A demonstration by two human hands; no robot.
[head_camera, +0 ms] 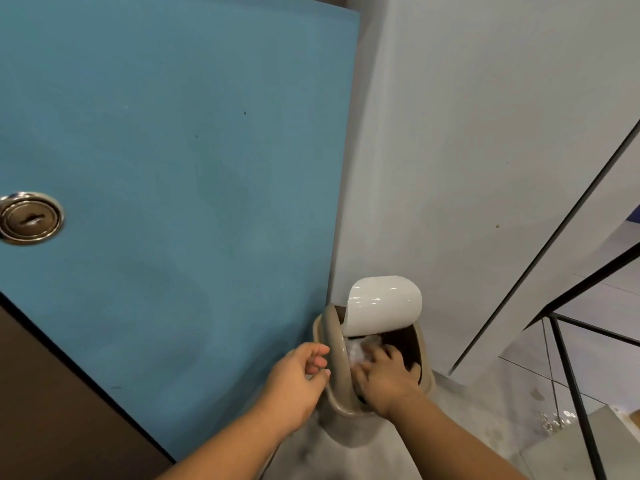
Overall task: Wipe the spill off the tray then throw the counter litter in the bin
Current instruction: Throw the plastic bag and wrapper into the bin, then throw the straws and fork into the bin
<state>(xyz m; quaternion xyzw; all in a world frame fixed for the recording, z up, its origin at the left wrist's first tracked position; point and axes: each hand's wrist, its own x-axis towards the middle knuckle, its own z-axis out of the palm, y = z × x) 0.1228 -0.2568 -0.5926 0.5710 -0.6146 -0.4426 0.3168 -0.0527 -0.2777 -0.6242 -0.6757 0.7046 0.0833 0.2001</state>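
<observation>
Inside the bin (pixel 335 344), right hand (pixel 385 375) grips litter (pixel 355 353).

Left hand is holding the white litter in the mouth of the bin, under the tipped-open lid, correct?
No: the right hand holds the white litter in the mouth of the bin, under the tipped-open lid, as the head view shows. The left hand is beside the bin, empty.

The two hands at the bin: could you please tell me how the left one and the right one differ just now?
The left hand is outside the bin, beside its beige rim; the right hand reaches into its opening under the tilted white lid. The left hand holds nothing, fingers loosely curled; the right hand touches crumpled white litter, grip unclear. Both are bare.
</observation>
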